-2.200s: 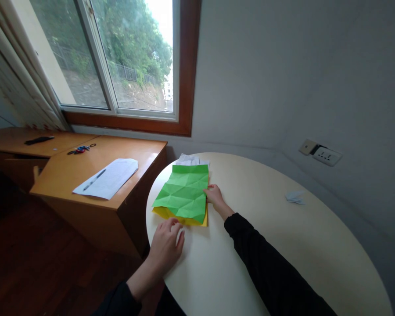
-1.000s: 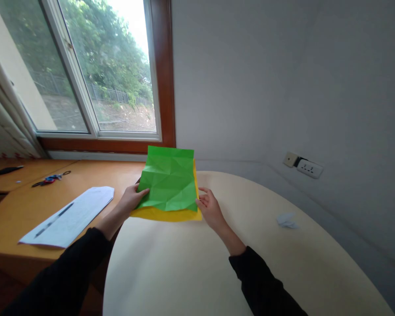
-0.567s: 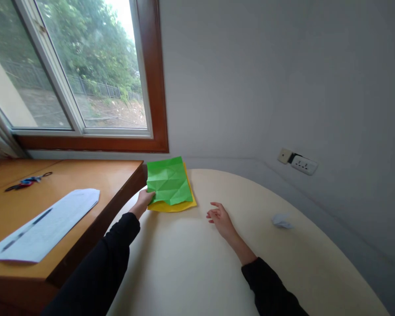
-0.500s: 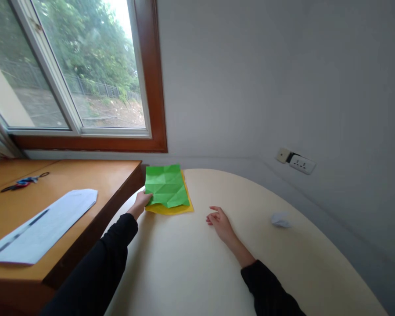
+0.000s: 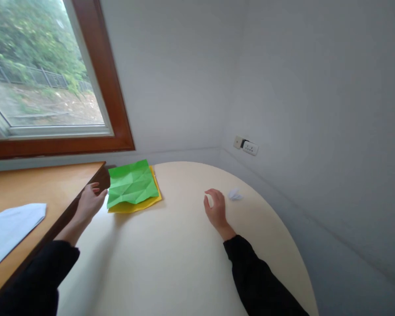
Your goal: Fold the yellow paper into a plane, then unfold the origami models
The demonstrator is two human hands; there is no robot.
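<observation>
A creased green sheet of paper (image 5: 132, 183) lies over a yellow sheet (image 5: 134, 206) at the far left of the round table. Just left of the green sheet is my left hand (image 5: 91, 201), its fingers apart and holding nothing. My right hand (image 5: 215, 206) hovers over the middle of the table with thumb and fingers curved apart, and nothing is in it. Slightly beyond it to the right sits a small folded piece of white paper (image 5: 235, 194).
The round cream table (image 5: 164, 263) fills the middle. On the left, a wooden desk (image 5: 66, 180) bears a large white sheet (image 5: 16, 228). Behind are a wall with a power socket (image 5: 250, 148) and a wood-framed window (image 5: 118, 109).
My left hand has let go of the green sheet and drawn away to its left. My right hand has come closer to the white paper. The view has turned right.
</observation>
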